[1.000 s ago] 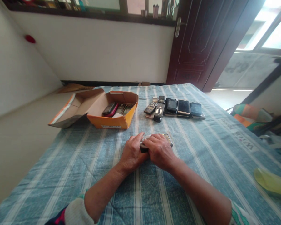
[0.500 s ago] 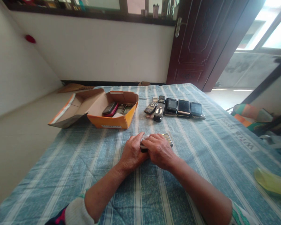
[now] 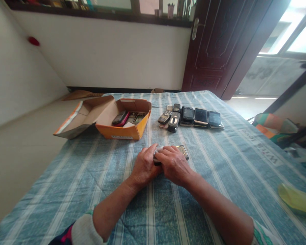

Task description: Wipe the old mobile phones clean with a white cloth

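Note:
Both my hands meet on a mobile phone [image 3: 183,151] that lies on the blue striped cloth [image 3: 219,163] in the middle of the table. My left hand [image 3: 144,166] is curled round the phone's left end. My right hand [image 3: 172,164] lies over the phone with its fingers bent, pressing something white, perhaps a cloth [image 3: 158,149], onto it. Only the phone's far right end shows. Beyond my hands lies a row of several phones [image 3: 191,116]. An open orange cardboard box [image 3: 122,131] with a few more phones [image 3: 121,118] stands to the left.
The box's lid [image 3: 78,119] hangs open toward the table's left edge. A dark wooden door [image 3: 219,44] stands behind the table. A yellow-green object [image 3: 297,200] lies at the right edge, and striped fabric [image 3: 272,124] lies farther right.
My hands and the phone stay nearly where they were; only the fingers shift slightly over it.

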{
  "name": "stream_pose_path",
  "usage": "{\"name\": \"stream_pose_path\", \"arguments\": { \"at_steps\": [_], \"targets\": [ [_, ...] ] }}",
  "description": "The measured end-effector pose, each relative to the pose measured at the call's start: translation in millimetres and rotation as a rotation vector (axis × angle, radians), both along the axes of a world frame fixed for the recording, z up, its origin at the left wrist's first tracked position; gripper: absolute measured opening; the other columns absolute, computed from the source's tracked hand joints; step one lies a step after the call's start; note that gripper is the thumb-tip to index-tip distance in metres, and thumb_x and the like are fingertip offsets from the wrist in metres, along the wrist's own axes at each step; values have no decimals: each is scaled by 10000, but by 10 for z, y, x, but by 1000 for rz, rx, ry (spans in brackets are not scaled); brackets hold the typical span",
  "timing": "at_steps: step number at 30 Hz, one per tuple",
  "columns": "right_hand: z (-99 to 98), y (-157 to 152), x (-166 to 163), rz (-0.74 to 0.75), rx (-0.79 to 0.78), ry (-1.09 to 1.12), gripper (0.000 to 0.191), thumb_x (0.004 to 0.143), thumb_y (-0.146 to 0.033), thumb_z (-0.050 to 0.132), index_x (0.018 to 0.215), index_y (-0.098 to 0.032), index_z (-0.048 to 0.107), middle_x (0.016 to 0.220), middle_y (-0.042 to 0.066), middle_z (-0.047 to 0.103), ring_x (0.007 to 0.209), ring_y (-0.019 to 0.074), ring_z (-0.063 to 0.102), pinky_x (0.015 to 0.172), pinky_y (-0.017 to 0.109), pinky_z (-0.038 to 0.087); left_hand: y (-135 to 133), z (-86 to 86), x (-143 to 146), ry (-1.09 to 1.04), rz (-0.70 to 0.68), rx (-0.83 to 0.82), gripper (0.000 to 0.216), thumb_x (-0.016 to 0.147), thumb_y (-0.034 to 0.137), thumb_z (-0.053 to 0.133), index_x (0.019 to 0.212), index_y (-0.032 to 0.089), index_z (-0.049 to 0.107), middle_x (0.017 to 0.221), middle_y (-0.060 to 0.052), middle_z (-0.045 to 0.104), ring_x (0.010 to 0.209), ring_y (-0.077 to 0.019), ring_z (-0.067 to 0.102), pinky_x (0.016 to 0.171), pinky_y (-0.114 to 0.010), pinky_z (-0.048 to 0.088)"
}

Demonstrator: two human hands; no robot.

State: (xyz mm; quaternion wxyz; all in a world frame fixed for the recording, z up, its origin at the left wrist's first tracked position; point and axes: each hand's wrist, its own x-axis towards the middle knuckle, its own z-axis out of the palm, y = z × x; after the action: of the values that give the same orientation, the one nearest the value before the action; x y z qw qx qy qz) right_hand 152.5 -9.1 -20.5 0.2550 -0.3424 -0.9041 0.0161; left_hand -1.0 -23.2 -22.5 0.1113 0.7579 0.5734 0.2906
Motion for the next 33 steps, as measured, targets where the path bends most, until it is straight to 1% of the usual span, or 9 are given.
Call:
{"name": "stream_pose_path", "arguments": {
  "at_steps": [4,8,10,14,18,22,25,29,33],
  "targets": [
    [-5,3,-2,5,10,5,139,894,-127,507,808,-184,601,807,45,640,823,192,505,758,312,336,6,-17,0,-7,0,1,629,692,346,640,1269,125,518,1065,-121,676,991,-283,633,882,-400,516],
    [31,-22,19,21,8,-11,117,872,-122,530,800,-179,602,783,44,634,786,189,506,753,308,346,8,-29,-7,-16,-5,5,631,700,364,628,1261,98,517,1052,-135,678,975,-289,633,875,-411,518],
    [42,-36,27,27,10,-11,107,870,-122,532,812,-175,605,793,46,636,782,187,508,756,308,349,6,-22,-8,-24,-17,-4,629,707,376,628,1262,102,516,1060,-134,676,982,-284,632,882,-407,517],
    [24,-33,21,25,32,0,136,896,-132,513,809,-180,606,814,49,643,806,189,515,756,312,347,4,-15,-8,-12,-7,-8,631,695,361,649,1268,130,518,1084,-125,675,1003,-283,630,901,-405,511],
    [3,-5,14,11,37,1,133,895,-126,518,823,-180,616,835,55,658,829,194,519,762,321,344,10,-44,-8,-5,13,9,651,678,357,677,1272,145,517,1106,-122,670,1013,-286,629,900,-399,511],
    [20,4,43,-37,22,-8,125,887,-126,522,852,-181,629,830,52,667,829,196,524,779,326,343,14,-53,-4,-8,28,5,654,660,347,697,1263,163,522,1064,-105,674,985,-279,638,877,-393,523],
    [49,-2,83,-89,28,-25,115,873,-130,536,837,-177,635,786,45,662,786,192,520,764,322,334,14,-48,0,-10,35,-5,668,636,323,718,1256,166,525,1086,-104,668,997,-276,636,887,-388,524],
    [74,-22,124,-174,69,-42,134,851,-127,538,762,-179,623,730,43,646,721,189,506,712,324,312,14,-51,2,-12,33,-6,704,632,390,736,1255,139,526,1114,-128,659,1032,-290,625,917,-411,511],
    [70,-45,126,-252,96,-55,127,805,-105,552,721,-176,614,709,53,641,711,198,508,707,333,307,14,-50,4,-7,29,-13,717,650,430,726,1255,102,525,1076,-143,668,1018,-293,624,918,-420,505]
  ]
}}
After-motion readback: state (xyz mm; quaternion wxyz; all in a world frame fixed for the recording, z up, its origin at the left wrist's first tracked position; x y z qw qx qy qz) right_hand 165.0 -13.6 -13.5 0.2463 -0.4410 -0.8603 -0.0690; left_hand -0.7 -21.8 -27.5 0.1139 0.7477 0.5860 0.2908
